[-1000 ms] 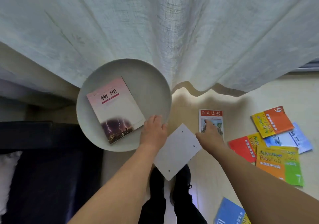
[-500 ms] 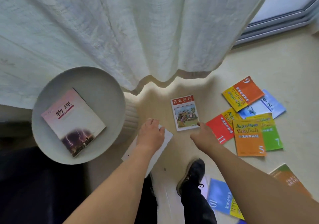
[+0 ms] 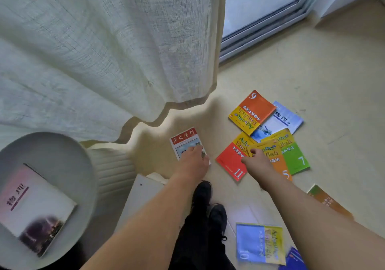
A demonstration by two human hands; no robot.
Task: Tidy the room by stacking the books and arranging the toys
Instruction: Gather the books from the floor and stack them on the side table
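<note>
Several books lie scattered on the floor. My left hand [image 3: 193, 161] hangs over a small red-and-white book [image 3: 183, 137], fingers pointing down at its lower half. My right hand [image 3: 257, 161] has its fingers curled at the top edge of an orange book marked 5 [image 3: 277, 161]; whether it grips the book is unclear. That book overlaps a red book marked 11 [image 3: 229, 161] and a green book marked 7 [image 3: 295, 157]. Behind them lie an orange book marked 6 [image 3: 253, 111] and a pale blue book [image 3: 287, 117]. A pink book [image 3: 35, 207] rests on a round white table [image 3: 62, 146].
A white book [image 3: 141, 192] lies under my left forearm beside the table's base. A blue book marked 10 [image 3: 258, 242], a dark blue one [image 3: 293, 259] and an orange-green one [image 3: 327, 201] lie near my shoes [image 3: 206, 199]. A white curtain [image 3: 104, 51] hangs ahead, a window track [image 3: 260, 32] beyond.
My view has swung right, so the table is now at the far left. My left hand has left the white book and moved over the small red-and-white one. My right hand shifted onto the coloured books.
</note>
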